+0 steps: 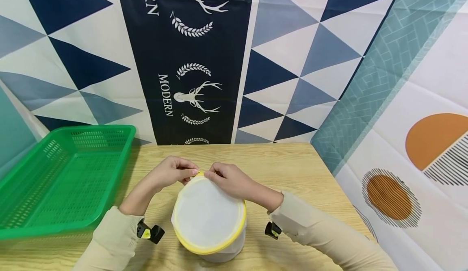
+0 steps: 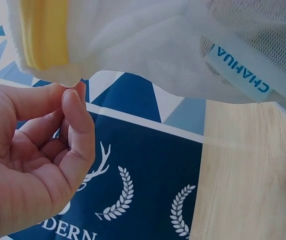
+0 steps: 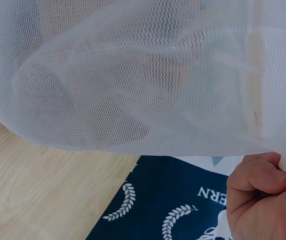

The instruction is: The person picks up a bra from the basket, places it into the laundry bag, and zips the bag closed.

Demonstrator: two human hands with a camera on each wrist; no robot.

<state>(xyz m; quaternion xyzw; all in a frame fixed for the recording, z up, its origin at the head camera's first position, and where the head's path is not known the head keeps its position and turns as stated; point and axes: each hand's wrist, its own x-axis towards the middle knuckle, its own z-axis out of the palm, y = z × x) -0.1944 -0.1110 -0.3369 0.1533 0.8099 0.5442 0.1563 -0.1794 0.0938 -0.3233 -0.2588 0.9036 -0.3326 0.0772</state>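
Note:
A white mesh laundry bag (image 1: 210, 216) with a round top and a yellow zipper band (image 1: 190, 246) around its rim stands on the table between my hands. At its far rim, my left hand (image 1: 172, 172) pinches the edge beside the yellow band between thumb and finger. My right hand (image 1: 232, 181) grips the same rim just to the right, thumb on top. Seen from the left wrist, a "CHAHUA" label (image 2: 240, 72) is on the bag's side. The right wrist view shows the mesh wall (image 3: 107, 100) bulging, with the right hand (image 3: 263, 197) at the yellow band.
A green plastic basket (image 1: 126, 153) with perforated walls sits at the left of the wooden table (image 1: 285, 161). Patterned cloth (image 1: 197, 59) hangs behind the table, and another printed cloth (image 1: 402, 100) hangs along the right side. Black wrist cameras (image 1: 156, 233) are strapped near both sleeves.

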